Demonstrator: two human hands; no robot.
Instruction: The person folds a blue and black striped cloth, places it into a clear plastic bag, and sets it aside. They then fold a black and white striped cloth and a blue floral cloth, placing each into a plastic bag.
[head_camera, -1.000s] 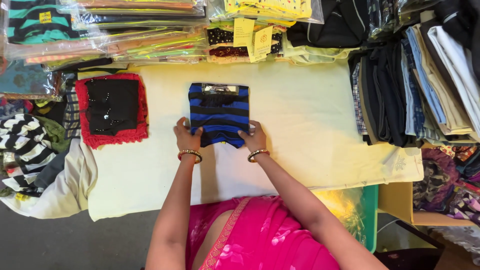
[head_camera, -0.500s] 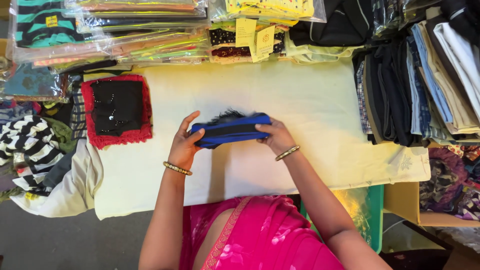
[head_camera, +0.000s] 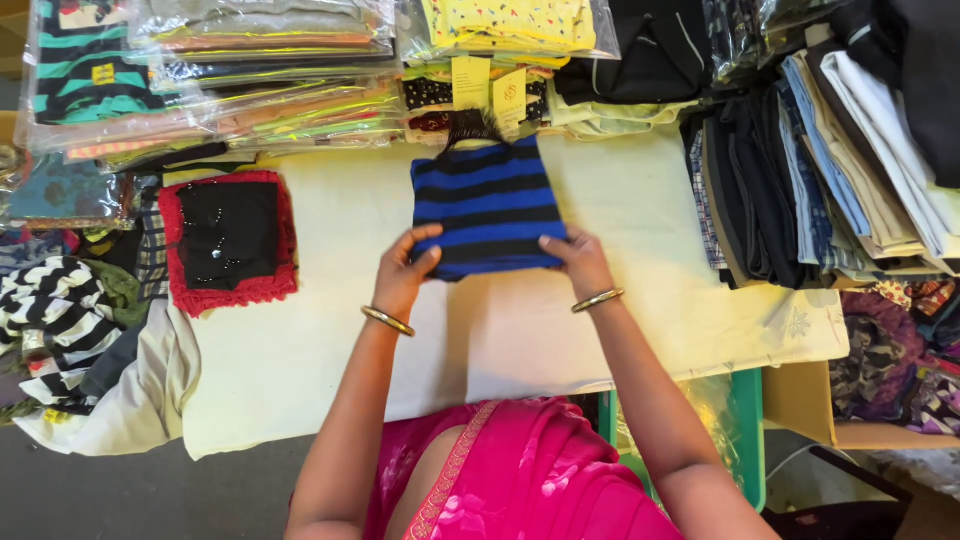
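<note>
Blue-and-black striped garment (head_camera: 487, 203), folded to a rectangle, lies flat on the cream cloth (head_camera: 330, 350) that covers the table. Taken as landmark for all that follows.

Left hand (head_camera: 406, 270): at the garment's near-left corner, fingers curled over the edge, thumb on top of the fabric. Closed in a light pinch on the corner. Gold bangle (head_camera: 387, 321) on that wrist.

Right hand (head_camera: 576, 258): at the near-right corner, fingers spread on top of the fabric and over the edge, thumb pointing inward along the hem. Partly closed on the corner (how much fabric lies under the palm cannot be told). A second gold bangle (head_camera: 597, 300) on this wrist.

Far edge of the garment: a dark frilled bit sticks out, touching the row of clear-bagged clothes (head_camera: 270, 70) stacked beyond it. Two pale yellow paper tags (head_camera: 490, 92) hang just beyond that edge.

Left of the garment, apart from it: a folded black piece with red lace border (head_camera: 230, 240), flat on the same cloth. Farther left, off the cloth's edge, a black-and-white zigzag fabric (head_camera: 50, 300) in a loose heap.

Right of the garment, well apart: a stack of folded dark and blue clothes (head_camera: 790, 190), edges turned toward the viewer.

Near side of the garment: the wearer's pink sari (head_camera: 520, 480), and a green plastic crate (head_camera: 745, 430) showing under the cloth's near-right edge.
</note>
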